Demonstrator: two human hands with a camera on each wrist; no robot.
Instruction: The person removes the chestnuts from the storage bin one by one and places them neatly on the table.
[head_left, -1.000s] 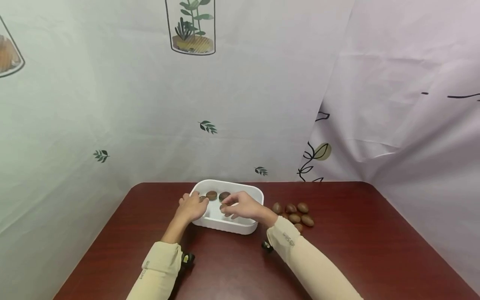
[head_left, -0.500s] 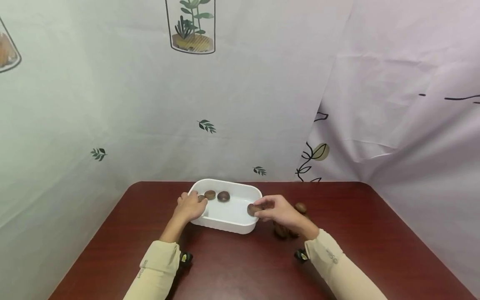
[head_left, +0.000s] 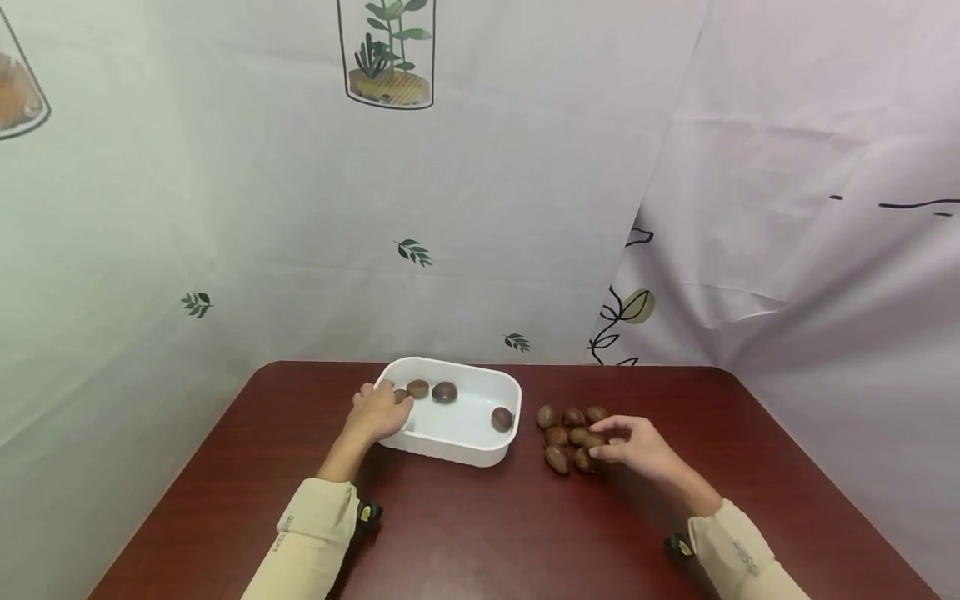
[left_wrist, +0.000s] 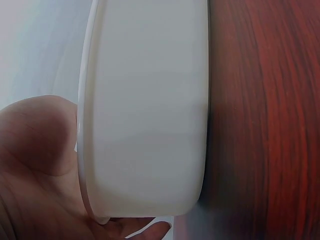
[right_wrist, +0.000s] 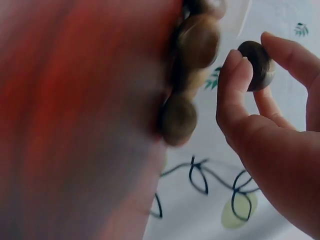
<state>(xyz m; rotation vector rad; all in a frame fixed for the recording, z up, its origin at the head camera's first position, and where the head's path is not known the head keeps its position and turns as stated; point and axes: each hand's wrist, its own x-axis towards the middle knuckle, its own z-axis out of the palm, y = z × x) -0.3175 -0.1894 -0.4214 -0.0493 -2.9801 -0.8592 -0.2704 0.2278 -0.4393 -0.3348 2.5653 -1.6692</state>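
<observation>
My left hand [head_left: 378, 412] holds the left end of a white tray [head_left: 457, 454], thumb over the rim; in the left wrist view its fingers [left_wrist: 155, 231] come round the tray's end. Inside the tray lie several glossy brown pebbles [head_left: 444, 392], with one pebble [head_left: 502, 419] apart near the right wall. My right hand [head_left: 641, 450] is at the right side of a pebble cluster [head_left: 557, 458] on the table. The right wrist view shows a pebble [right_wrist: 260, 67] pinched between its thumb and fingers. Part of the cluster is hidden by that hand.
A dark red wooden table [head_left: 465, 533] carries everything. Close behind it hangs a pale printed cloth [head_left: 480, 208]. The pebble cluster sits just right of the tray, and each wrist wears a small black device [head_left: 367, 514].
My right hand has moved right, from over the tray to the cluster. It left a pebble at the tray's right end and now pinches another. The left hand has stayed at the tray.
</observation>
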